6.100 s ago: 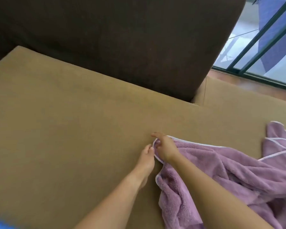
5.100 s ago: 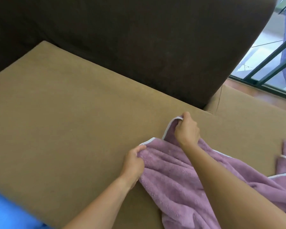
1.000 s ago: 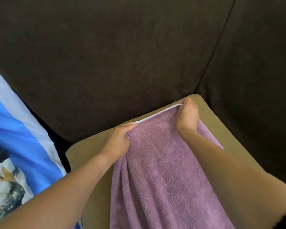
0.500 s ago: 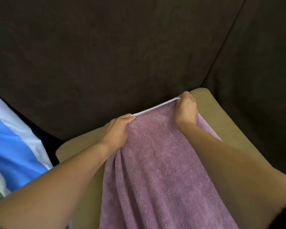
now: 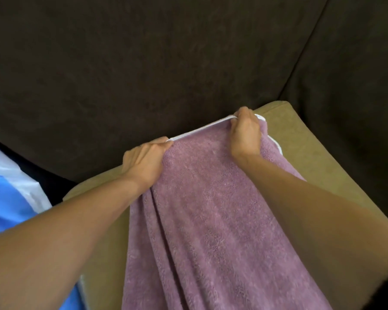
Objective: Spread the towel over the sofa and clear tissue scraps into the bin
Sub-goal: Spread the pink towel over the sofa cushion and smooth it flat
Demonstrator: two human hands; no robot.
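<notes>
A mauve fleecy towel (image 5: 206, 220) with white piping lies along the tan sofa seat cushion (image 5: 305, 151), its far edge pulled up to the dark brown backrest (image 5: 166, 63). My left hand (image 5: 145, 161) grips the towel's far edge on the left, bunching folds below it. My right hand (image 5: 244, 133) grips the same edge near the right corner, and the white hem runs taut between the two hands. No tissue scraps or bin are in view.
A blue and white cushion or cloth (image 5: 11, 204) lies at the left beside the seat. A second dark brown back cushion (image 5: 356, 97) stands at the right, with a seam between it and the main backrest.
Both hands have carried the towel's edge from the open seat up to the backrest. In the last second the hands moved slightly farther toward the back; the grip is unchanged.
</notes>
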